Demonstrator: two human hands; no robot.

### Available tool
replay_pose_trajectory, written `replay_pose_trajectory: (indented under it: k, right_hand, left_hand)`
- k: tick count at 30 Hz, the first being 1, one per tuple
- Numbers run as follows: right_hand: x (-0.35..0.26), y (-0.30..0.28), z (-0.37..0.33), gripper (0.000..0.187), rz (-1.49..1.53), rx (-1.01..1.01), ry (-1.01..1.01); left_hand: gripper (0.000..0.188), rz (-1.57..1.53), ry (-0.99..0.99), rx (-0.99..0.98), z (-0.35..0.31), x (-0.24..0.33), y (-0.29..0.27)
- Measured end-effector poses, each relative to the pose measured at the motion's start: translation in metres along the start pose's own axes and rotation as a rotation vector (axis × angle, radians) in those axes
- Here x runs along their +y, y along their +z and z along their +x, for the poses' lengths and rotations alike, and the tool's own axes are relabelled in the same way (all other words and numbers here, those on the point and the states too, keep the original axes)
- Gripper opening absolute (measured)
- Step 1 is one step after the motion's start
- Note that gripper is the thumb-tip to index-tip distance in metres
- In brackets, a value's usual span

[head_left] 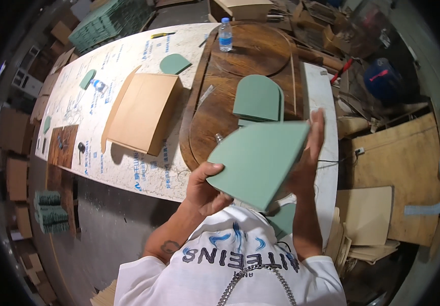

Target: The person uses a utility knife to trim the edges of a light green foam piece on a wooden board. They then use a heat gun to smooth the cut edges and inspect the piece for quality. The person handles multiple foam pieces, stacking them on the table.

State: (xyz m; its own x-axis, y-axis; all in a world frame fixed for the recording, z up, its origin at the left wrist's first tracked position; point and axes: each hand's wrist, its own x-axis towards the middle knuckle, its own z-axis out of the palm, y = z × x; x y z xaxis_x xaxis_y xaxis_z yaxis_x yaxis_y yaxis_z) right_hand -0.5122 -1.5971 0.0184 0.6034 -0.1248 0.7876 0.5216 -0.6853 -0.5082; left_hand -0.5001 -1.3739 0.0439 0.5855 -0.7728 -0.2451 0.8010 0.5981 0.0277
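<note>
A green panel [260, 160] with one rounded side and pointed corners is held up, tilted, in front of my chest. My left hand [204, 188] grips its left corner, thumb on the upper face and fingers underneath. Along the panel's right edge rests my right hand [309, 158], its fingers stretched out and slightly blurred; its thumb is hidden. Just beyond, a small stack of round-topped green panels [257, 97] lies on the dark brown wooden boards [204, 120]. Below the held panel, another green piece [284, 220] is partly covered by my right forearm.
A tan cardboard piece [143, 107] lies on the white table [120, 61], left of the brown boards. Water bottles [225, 35] and loose green panels [175, 64] lie around. Green stacks [51, 211] stand on the floor at left. Wooden sheets [398, 178] lean at right.
</note>
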Motion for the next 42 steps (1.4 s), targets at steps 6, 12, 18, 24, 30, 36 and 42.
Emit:
replay_pose_trajectory:
  k: [6, 12, 18, 24, 30, 36, 42]
  right_hand:
    - [-0.036, -0.061, 0.036, 0.023, -0.067, -0.282, -0.150]
    - [-0.101, 0.007, -0.026, 0.016, 0.091, 0.239, 0.531]
    - [-0.145, 0.016, -0.027, 0.045, 0.377, 0.047, 0.642]
    - [-0.156, 0.003, 0.034, 0.075, 0.688, -0.219, 0.533]
    - [-0.166, 0.022, 0.045, 0.060, 0.714, -0.279, 0.590]
    - [-0.159, 0.039, 0.037, 0.058, 0.695, -0.197, 0.569]
    - [-0.157, 0.043, 0.047, 0.051, 0.667, -0.170, 0.542]
  left_hand:
    - [0.068, 0.085, -0.182, -0.110, 0.011, 0.023, 0.021]
    - [0.060, 1.329, 0.976, 0.187, 0.038, 0.034, 0.020]
    - [0.038, 1.081, 0.604, 0.016, 0.020, 0.093, 0.013]
    - [0.040, 1.034, 0.436, -0.062, -0.013, 0.119, 0.002]
    - [0.037, 0.949, 0.166, -0.052, -0.024, 0.117, -0.007]
    - [0.033, 0.887, 0.136, -0.025, -0.027, 0.117, -0.019]
    - [0.032, 0.890, 0.137, -0.039, -0.023, 0.125, -0.022]
